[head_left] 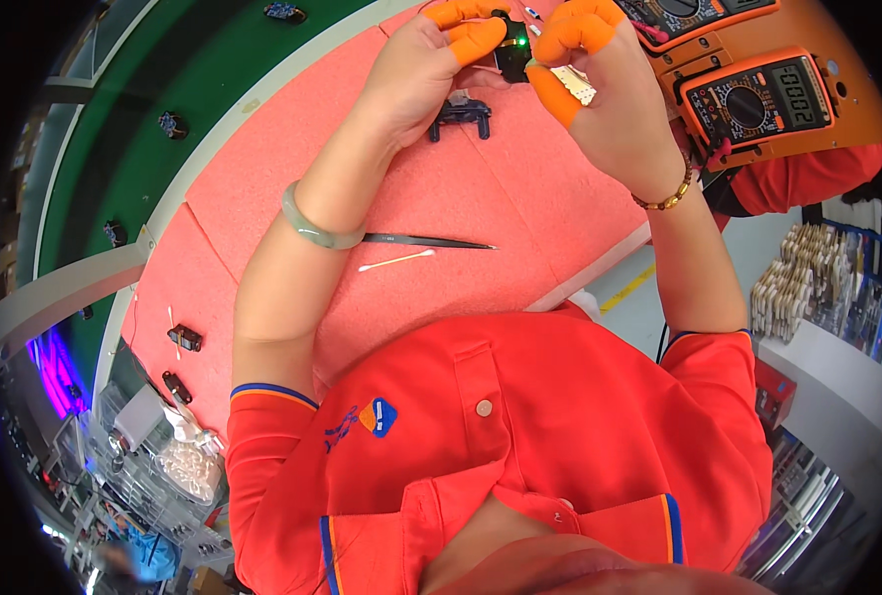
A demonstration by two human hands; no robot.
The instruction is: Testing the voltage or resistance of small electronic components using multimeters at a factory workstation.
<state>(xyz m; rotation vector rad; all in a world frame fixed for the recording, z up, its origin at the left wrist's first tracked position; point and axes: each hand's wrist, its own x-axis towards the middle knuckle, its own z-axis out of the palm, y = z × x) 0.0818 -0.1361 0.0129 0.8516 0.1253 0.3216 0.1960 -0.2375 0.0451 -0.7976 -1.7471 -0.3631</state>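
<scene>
At the far edge of the pink mat (501, 188), my left hand (431, 59) pinches a small black electronic module (511, 61). A green light glows on the module. Orange finger cots cover fingertips on both hands. Right beside the module, my right hand (610, 89) has its thumb and forefinger closed together; what lies between them is too small to make out. A pale gold piece (575, 83) shows behind those fingers, partly hidden. Just below the module lies a dark plastic part (461, 117). Black tweezers (426, 240) and a cotton swab (397, 261) rest nearer to me.
Two orange multimeters (756, 105) stand at the far right on an orange panel (828, 144). Small assemblies (172, 124) sit on a green conveyor (124, 183) at left. Two black modules (185, 338) lie at the mat's left edge. Another person's red sleeve (808, 177) shows at right.
</scene>
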